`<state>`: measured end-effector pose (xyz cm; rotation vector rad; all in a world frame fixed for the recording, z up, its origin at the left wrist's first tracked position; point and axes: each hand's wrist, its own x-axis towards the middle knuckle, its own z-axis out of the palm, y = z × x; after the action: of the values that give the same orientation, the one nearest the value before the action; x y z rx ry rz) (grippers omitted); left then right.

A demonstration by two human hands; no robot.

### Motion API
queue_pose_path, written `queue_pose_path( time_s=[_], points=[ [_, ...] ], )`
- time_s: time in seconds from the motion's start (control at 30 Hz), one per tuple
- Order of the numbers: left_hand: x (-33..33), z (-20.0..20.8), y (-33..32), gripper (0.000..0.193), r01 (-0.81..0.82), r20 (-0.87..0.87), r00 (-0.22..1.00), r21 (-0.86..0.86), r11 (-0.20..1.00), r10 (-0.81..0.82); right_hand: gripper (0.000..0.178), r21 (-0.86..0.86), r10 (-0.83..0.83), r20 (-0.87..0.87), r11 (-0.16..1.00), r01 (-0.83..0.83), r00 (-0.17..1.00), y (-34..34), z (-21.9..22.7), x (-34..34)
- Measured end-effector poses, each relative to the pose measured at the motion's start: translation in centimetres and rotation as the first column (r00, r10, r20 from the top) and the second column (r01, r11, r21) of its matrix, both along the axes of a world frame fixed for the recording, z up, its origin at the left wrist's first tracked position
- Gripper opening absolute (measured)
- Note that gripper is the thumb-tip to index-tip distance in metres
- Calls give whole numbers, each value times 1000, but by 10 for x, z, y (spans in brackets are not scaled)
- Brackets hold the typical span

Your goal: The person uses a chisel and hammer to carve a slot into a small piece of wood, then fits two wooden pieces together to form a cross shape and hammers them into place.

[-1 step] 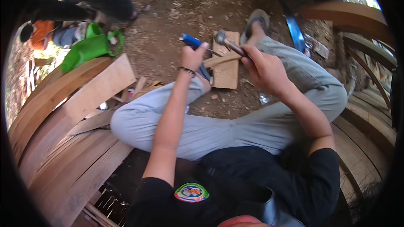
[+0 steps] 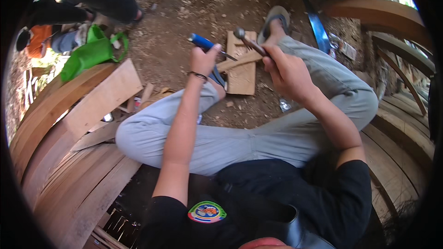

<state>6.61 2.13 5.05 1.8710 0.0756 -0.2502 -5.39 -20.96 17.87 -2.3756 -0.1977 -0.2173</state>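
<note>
Here's the left hand (image 2: pixel 203 61), fingers curled firmly round a blue-handled chisel (image 2: pixel 200 41), its metal shank slanting down to the right, tip at a wooden strip (image 2: pixel 240 62); whether it touches, one cannot tell. And the right hand (image 2: pixel 291 73) grips a hammer (image 2: pixel 251 44) by the handle, metal head up and to the left, apart from the chisel's blue end! Below, the strip lies at a slant across a flat wooden board (image 2: pixel 242 85), set on the dirt floor (image 2: pixel 175 50) between the person's sandalled feet. Off left, a green bag (image 2: pixel 90 55) rests by curved timbers (image 2: pixel 46 113).
</note>
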Motion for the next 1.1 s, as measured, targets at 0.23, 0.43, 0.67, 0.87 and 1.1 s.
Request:
queue_pose_path(
  time_s=[0.23,0.43,0.67,0.87,1.1],
  points=[
    [-17,-4,10,29,95,-140,987,80,992,-83,21,153,-48,-267,984,92,962,3,-5,-21],
    [-21,10,6,35,213,-145,974,335,918,-174,22,115,-35,-309,991,74,950,6,-12,-20],
    [-26,16,-3,38,201,-80,979,535,821,-187,23,114,-28,-283,991,63,959,4,-10,-18],
    [-31,9,-2,43,210,-59,975,547,810,-213,24,92,-12,-281,995,40,960,5,-9,-18],
    [-35,7,-1,47,247,-113,968,545,801,-222,24,81,-9,-293,996,34,956,8,-8,-20]
  ],
)
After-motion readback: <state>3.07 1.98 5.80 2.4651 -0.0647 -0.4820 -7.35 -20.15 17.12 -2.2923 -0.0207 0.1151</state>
